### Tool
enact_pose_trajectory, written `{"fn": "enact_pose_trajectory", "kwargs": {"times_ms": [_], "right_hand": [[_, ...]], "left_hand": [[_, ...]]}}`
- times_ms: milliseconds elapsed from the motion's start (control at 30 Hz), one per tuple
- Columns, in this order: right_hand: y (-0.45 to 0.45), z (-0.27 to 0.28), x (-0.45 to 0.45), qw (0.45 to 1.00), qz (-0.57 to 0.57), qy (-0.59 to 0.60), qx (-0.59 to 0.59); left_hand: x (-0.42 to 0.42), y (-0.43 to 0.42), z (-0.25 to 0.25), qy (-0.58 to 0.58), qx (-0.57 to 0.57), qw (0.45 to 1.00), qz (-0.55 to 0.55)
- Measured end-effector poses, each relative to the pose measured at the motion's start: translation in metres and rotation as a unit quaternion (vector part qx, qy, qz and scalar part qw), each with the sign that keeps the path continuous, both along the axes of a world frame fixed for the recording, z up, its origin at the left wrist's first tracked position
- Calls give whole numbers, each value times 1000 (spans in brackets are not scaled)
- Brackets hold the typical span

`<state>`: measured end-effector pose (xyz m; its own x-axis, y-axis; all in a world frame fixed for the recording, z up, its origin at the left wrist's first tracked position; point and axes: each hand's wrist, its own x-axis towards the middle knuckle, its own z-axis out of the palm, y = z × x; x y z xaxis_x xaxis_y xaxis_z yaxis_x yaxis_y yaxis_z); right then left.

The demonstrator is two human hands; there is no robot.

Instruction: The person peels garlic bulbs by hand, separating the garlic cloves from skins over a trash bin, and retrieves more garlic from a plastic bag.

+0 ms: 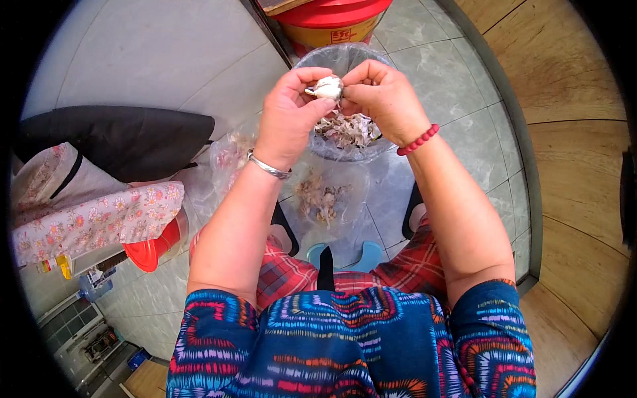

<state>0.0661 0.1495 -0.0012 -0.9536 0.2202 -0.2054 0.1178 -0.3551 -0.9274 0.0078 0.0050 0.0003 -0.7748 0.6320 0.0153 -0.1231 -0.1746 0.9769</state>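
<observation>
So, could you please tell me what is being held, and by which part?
Garlic, held by opposite sides between the left fingers; the right fingers are at its right edge.

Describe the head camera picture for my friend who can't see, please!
The left hand holds a garlic bulb while the right hand pinches its edge, above a bin holding papery skins. Around the bin is a tiled floor, with a red-and-yellow tub just beyond.

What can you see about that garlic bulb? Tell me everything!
The garlic bulb is whitish and lumpy, with papery-looking skin and a short, stubby end poking out toward the left. The left hand grips it, and the right hand pinches at its right edge. It's held up over the plastic-lined bin.
</observation>
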Motion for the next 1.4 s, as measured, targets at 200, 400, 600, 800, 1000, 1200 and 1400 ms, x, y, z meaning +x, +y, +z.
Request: {"fn": "enact_pose_trajectory", "kwargs": {"times_ms": [200, 400, 600, 800, 1000, 1200, 1400], "right_hand": [[-3, 5, -2, 998, -25, -7, -62], [1, 7, 0, 996, 10, -36, 83], [2, -3, -1, 999, -18, -1, 38], [2, 11, -2, 995, -17, -28, 91], [-1, 8, 0, 954, 10, -33, 297], [5, 8, 1, 977, 41, -59, 202], [5, 4, 0, 989, 29, -69, 129]], "left_hand": [[0, 2, -1, 31, 10, 999, 8], [3, 1, -1, 151, -103, 983, 0], [2, -1, 4, 79, -36, 996, -24], [-2, 1, -1, 209, -148, 967, 22], [3, 0, -3, 332, -200, 922, 8], [5, -1, 5, 365, -220, 905, -21], [3, -2, -2, 261, -146, 954, -30]]}}
